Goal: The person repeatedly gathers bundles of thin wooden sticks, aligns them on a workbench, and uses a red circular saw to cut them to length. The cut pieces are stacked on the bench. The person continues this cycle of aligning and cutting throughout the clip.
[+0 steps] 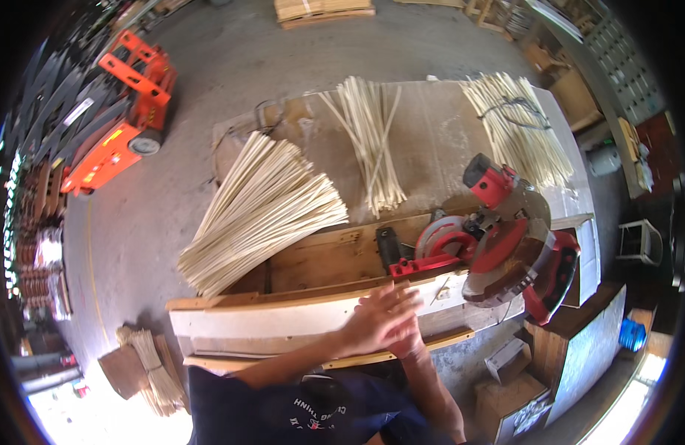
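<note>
My left hand (pixel 379 317) lies across my right hand (pixel 408 343), over the white front rail (pixel 283 320) of the workbench. The left fingers look stretched out, and nothing shows in them. Much of the right hand is hidden behind the left, so its fingers cannot be made out. Just beyond and to the right stands a red miter saw (pixel 498 248) with a round blade and guard. A fanned pile of pale thin sticks (pixel 264 211) rests at the bench's left end. Another loose bundle of sticks (pixel 371 144) lies farther back in the middle.
A tied stick bundle (pixel 517 122) lies at the back right. On the floor at lower left is another tied bundle (pixel 153 367). An orange lift machine (pixel 123 126) stands far left. Cardboard boxes (pixel 509 397) and a wooden cabinet (pixel 580 356) flank my right side.
</note>
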Motion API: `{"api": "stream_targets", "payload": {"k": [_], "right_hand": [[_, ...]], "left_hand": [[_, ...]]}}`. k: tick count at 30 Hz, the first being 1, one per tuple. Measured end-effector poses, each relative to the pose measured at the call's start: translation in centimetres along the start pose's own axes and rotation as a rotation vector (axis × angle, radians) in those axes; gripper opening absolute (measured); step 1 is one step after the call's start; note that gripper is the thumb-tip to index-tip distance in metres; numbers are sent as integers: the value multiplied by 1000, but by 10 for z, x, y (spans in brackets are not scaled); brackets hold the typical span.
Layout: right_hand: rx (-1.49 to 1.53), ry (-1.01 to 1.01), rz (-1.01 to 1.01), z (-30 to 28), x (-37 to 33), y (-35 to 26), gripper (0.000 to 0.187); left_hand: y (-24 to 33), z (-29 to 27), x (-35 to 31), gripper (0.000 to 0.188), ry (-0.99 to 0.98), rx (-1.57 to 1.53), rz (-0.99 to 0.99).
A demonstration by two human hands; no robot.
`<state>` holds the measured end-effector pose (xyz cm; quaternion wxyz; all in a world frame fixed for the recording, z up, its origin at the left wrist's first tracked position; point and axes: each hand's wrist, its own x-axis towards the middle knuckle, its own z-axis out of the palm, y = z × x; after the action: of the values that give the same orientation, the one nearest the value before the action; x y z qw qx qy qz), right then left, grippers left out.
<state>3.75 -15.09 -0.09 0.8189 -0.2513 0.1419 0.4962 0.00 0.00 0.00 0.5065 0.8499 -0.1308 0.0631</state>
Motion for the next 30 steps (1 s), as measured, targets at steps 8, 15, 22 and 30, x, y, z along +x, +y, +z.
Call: {"api": "stream_targets", "payload": {"k": [8, 15, 22, 30], "right_hand": [[-763, 67, -108, -20, -31, 43, 34], [-1221, -112, -72, -63, -42, 18, 33], [-1314, -66, -187, -49, -52, 22, 31], [-1424, 224, -370, -3, -84, 66, 35]], "left_hand": [[29, -8, -149, 47, 377, 329, -435], [100, -55, -260, 18, 1080, 155, -1042], [47, -91, -259, 29, 854, 499, -913], [-96, -264, -174, 66, 479, 1077, -665]]}}
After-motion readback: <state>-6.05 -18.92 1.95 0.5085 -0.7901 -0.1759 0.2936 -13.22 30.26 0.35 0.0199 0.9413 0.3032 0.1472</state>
